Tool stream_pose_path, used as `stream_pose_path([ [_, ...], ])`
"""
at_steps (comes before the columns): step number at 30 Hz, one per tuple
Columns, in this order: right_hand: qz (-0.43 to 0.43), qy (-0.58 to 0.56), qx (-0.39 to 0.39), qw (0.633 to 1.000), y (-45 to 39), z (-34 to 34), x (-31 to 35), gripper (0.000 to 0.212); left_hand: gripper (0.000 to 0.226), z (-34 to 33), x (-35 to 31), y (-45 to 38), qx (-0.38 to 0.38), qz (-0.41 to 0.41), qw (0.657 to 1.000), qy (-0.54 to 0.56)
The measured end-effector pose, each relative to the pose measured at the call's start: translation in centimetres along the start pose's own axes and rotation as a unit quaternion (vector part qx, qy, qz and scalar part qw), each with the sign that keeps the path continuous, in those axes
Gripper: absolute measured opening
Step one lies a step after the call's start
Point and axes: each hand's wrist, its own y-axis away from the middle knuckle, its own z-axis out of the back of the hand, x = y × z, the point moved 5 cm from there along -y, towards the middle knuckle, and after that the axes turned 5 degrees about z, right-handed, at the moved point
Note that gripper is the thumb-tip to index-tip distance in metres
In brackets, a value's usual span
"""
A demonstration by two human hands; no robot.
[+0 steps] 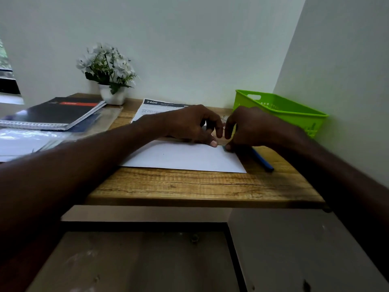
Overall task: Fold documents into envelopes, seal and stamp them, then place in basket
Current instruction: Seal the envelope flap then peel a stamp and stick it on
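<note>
A white envelope [185, 157] lies flat on the wooden desk [189, 186]. My left hand [189, 123] hovers over its far right corner, thumb tip pressing on the paper, fingers curled. My right hand [250, 127] meets it at the same corner and pinches something small and greenish [227, 147], perhaps a stamp, against the envelope. A printed document [155, 107] headed "2400" lies behind the hands, partly hidden. The green plastic basket [280, 110] stands at the back right against the wall.
A blue pen [263, 160] lies right of the envelope. A spiral notebook [54, 113] and clear plastic sleeves [25, 140] fill the left side. A white pot of white flowers [109, 74] stands at the back. Walls close in behind and right.
</note>
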Motion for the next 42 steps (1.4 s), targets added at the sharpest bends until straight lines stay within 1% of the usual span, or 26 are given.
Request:
stream_pose_path([
  [2,-0.014,0.004,0.039,0.999,-0.2,0.1,0.2,0.026,0.024,-0.1,-0.1,0.1,0.004,-0.009,1.000,-0.004],
  [4,-0.019,0.005,0.060,0.998,-0.5,0.4,0.4,0.018,0.020,-0.2,-0.2,0.1,0.008,-0.016,1.000,-0.012],
  [6,-0.016,0.013,0.056,0.998,-0.9,0.7,0.5,0.009,0.018,-0.2,-0.2,0.1,0.006,-0.022,1.000,-0.021],
  [10,-0.020,0.032,0.062,0.997,-1.2,0.6,0.6,0.010,0.021,-0.2,-0.3,0.0,0.004,-0.033,0.999,-0.028],
  [13,-0.014,0.029,0.059,0.998,-1.3,0.6,0.5,0.017,0.023,-0.4,-0.3,0.0,0.009,-0.041,0.999,-0.017],
  [17,-0.015,0.015,0.058,0.998,-1.3,0.5,0.2,0.011,0.017,-0.5,-0.4,0.0,0.009,-0.047,0.999,-0.003],
  [23,-0.009,-0.011,0.022,1.000,-1.4,0.4,-0.3,0.015,0.006,-0.6,-0.5,0.1,0.003,-0.027,0.999,0.017],
  [26,-0.001,0.009,0.020,1.000,-1.2,0.3,-0.2,0.019,0.006,-0.8,-0.6,0.1,0.016,-0.020,1.000,0.017],
  [28,0.005,0.026,0.002,1.000,-1.1,0.2,-0.2,0.013,0.009,-0.7,-0.8,0.1,0.020,-0.021,0.999,0.017],
  [31,0.021,0.053,-0.022,0.998,-1.2,-0.1,-0.1,0.014,0.009,-0.8,-0.9,0.1,0.026,-0.019,0.999,0.016],
  [36,0.022,0.037,-0.003,0.999,-0.9,0.2,-0.1,0.018,0.012,-1.0,-1.1,0.2,0.035,-0.026,0.999,0.018],
  [39,0.035,0.048,-0.023,0.998,-0.5,0.2,0.0,0.017,0.013,-1.0,-1.1,0.1,0.039,-0.025,0.999,0.008],
  [42,0.047,0.064,-0.047,0.996,-0.1,0.0,0.3,0.020,0.008,-1.0,-1.3,0.2,0.035,-0.029,0.999,-0.001],
])
